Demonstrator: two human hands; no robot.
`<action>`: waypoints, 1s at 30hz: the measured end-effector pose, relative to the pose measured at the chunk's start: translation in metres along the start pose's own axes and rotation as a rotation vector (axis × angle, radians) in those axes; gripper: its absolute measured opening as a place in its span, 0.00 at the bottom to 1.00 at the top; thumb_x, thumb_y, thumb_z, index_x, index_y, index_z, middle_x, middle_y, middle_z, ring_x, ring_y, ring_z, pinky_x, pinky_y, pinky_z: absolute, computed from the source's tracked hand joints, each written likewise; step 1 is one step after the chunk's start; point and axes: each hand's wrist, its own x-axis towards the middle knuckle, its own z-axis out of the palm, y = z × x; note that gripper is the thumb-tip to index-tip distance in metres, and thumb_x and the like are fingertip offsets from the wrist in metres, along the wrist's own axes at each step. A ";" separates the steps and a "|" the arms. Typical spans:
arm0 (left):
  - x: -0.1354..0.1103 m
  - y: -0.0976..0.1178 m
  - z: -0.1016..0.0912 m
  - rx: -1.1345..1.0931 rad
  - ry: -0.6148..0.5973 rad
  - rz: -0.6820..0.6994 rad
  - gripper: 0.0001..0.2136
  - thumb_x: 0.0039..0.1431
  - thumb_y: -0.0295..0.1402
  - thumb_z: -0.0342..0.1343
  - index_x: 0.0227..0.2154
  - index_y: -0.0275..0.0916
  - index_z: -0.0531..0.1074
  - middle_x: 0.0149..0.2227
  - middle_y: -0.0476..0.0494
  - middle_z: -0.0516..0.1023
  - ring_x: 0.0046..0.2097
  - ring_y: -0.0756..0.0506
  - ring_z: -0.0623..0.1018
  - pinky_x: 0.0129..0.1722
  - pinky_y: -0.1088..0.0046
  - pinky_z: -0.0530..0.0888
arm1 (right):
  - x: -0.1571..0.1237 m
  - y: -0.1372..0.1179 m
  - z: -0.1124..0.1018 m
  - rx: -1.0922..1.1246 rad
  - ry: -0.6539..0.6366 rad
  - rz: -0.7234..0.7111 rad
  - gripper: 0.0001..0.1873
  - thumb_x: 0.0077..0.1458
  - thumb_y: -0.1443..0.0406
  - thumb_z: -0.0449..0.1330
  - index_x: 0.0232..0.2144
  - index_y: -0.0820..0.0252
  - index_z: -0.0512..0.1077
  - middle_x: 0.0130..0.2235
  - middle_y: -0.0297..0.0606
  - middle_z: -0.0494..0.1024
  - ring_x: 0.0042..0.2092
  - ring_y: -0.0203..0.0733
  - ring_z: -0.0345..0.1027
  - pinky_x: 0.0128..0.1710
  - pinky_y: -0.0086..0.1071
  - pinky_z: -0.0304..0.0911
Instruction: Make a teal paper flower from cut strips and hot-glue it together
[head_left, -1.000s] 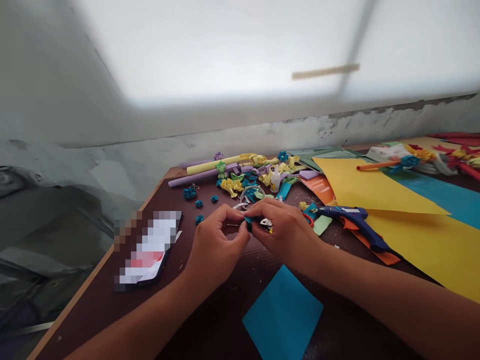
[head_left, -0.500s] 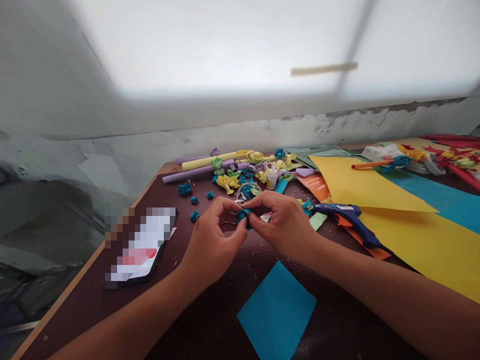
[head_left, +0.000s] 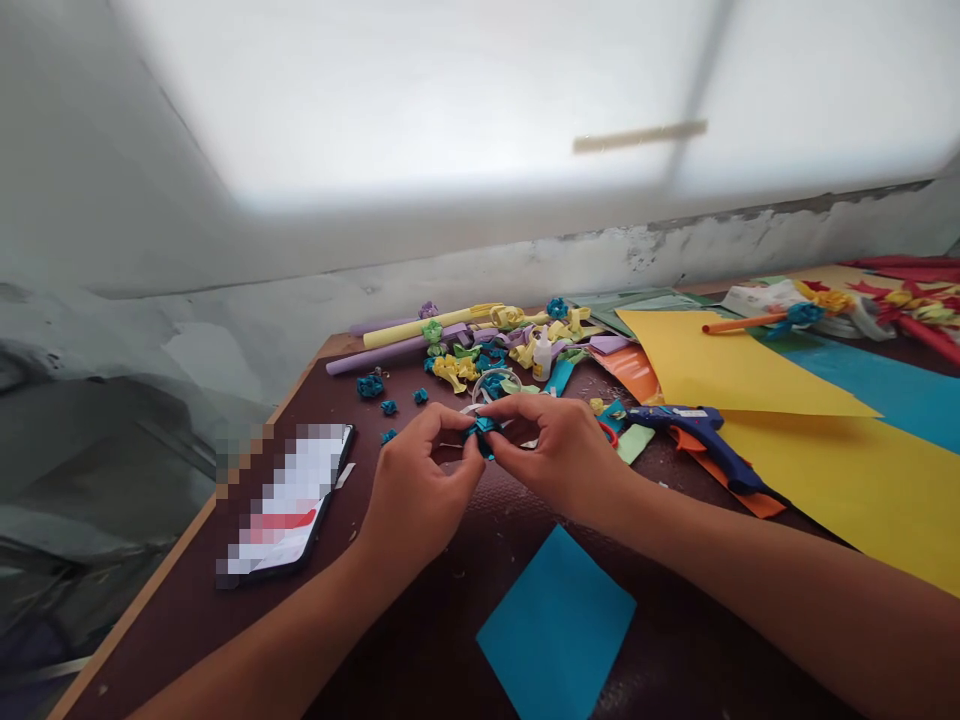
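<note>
A small blue paper flower (head_left: pixel 486 428) is pinched between my two hands above the middle of the table. My left hand (head_left: pixel 420 480) grips its left side with thumb and fingertips. From the right, my right hand (head_left: pixel 559 445) holds the same folded piece between thumb and index finger. Part of the flower is hidden by the fingers. Just behind the hands lies a white roll of tape (head_left: pixel 497 384) with blue paper bits in it. Below them a blue paper square (head_left: pixel 556 625) rests flat on the dark table.
Several small blue paper flowers (head_left: pixel 370 385) lie left of the hands. A phone (head_left: pixel 289 510) is on the left. To the right are a blue glue gun (head_left: pixel 697 430) and yellow sheets (head_left: pixel 847 490). Rolled paper tubes (head_left: pixel 405 352) and a glue bottle (head_left: pixel 541 357) lie behind.
Both hands keep hold of the blue paper flower, and their fingers have shifted slightly on it. The view has moved a little; red scissor handles now show beside my right hand.
</note>
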 end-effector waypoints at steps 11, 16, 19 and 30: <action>0.005 -0.008 0.000 -0.113 -0.020 -0.063 0.04 0.57 0.33 0.63 0.33 0.39 0.77 0.32 0.48 0.81 0.34 0.45 0.82 0.34 0.71 0.77 | 0.006 0.008 0.000 0.072 -0.062 0.047 0.13 0.55 0.68 0.65 0.42 0.55 0.84 0.38 0.34 0.86 0.40 0.43 0.80 0.38 0.32 0.71; 0.011 -0.010 -0.005 -0.260 -0.078 -0.187 0.08 0.56 0.36 0.66 0.34 0.37 0.77 0.31 0.46 0.82 0.34 0.44 0.83 0.36 0.70 0.80 | 0.009 0.008 -0.006 0.218 -0.170 0.156 0.16 0.58 0.65 0.64 0.48 0.57 0.83 0.40 0.38 0.86 0.44 0.48 0.80 0.44 0.39 0.74; 0.012 -0.010 -0.009 -0.351 -0.117 -0.248 0.11 0.57 0.38 0.66 0.35 0.37 0.76 0.34 0.45 0.82 0.37 0.45 0.84 0.40 0.68 0.82 | 0.010 0.011 -0.009 0.289 -0.217 0.194 0.18 0.60 0.63 0.64 0.52 0.58 0.81 0.36 0.38 0.86 0.47 0.51 0.79 0.48 0.43 0.74; 0.001 -0.024 -0.006 -0.164 -0.249 0.091 0.26 0.56 0.32 0.69 0.57 0.49 0.72 0.55 0.44 0.78 0.49 0.42 0.82 0.50 0.62 0.81 | 0.012 0.018 -0.007 0.516 -0.136 0.273 0.15 0.50 0.64 0.69 0.41 0.64 0.81 0.38 0.43 0.85 0.41 0.46 0.79 0.40 0.36 0.74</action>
